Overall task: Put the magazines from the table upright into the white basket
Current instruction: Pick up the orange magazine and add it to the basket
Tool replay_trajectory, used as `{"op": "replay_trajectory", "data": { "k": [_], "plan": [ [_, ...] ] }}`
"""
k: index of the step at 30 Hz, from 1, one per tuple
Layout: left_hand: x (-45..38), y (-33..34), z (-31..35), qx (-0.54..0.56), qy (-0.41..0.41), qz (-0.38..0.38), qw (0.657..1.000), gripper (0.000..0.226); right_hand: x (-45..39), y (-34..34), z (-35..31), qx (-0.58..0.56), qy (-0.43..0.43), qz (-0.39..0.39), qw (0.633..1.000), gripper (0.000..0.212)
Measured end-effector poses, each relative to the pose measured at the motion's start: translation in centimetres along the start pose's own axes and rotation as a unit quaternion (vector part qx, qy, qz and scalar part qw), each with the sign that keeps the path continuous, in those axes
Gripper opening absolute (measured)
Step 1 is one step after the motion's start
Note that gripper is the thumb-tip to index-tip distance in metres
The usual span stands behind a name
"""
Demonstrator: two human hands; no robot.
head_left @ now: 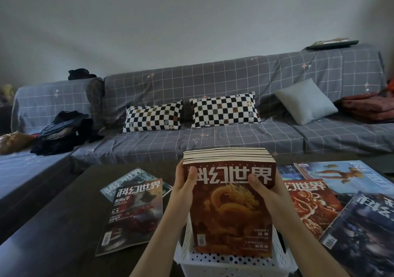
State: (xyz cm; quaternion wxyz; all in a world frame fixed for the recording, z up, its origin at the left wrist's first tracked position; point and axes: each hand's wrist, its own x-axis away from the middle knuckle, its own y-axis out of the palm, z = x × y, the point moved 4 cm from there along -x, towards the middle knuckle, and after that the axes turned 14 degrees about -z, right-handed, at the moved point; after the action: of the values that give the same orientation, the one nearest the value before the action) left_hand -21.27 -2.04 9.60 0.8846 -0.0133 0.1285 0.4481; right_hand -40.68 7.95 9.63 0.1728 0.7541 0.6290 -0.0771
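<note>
A stack of several magazines (231, 210), the nearest with a red cover and a golden dragon, stands upright in the white perforated basket (230, 263) at the table's near edge. My left hand (185, 183) grips the stack's upper left edge, thumb on the front cover. My right hand (263, 186) grips the upper right edge the same way. Two magazines (134, 210) lie flat on the dark table left of the basket. Several more magazines (332, 202) lie overlapping on the right.
The dark low table (53, 223) stretches out to the left. Behind it stands a grey checked sofa (213, 142) with two black-and-white cushions (152, 117), a grey cushion (306, 102), dark clothes (64, 131) at the left and a red blanket (368, 108) at the right.
</note>
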Motion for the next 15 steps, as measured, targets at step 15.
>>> {"op": "replay_trajectory", "data": {
  "k": [15],
  "plan": [
    [-1.8, 0.5, 1.0, 0.086, -0.016, -0.046, 0.995, 0.085, -0.9, -0.7, 0.0, 0.033, 0.025, -0.042, 0.998, 0.094]
  ]
}}
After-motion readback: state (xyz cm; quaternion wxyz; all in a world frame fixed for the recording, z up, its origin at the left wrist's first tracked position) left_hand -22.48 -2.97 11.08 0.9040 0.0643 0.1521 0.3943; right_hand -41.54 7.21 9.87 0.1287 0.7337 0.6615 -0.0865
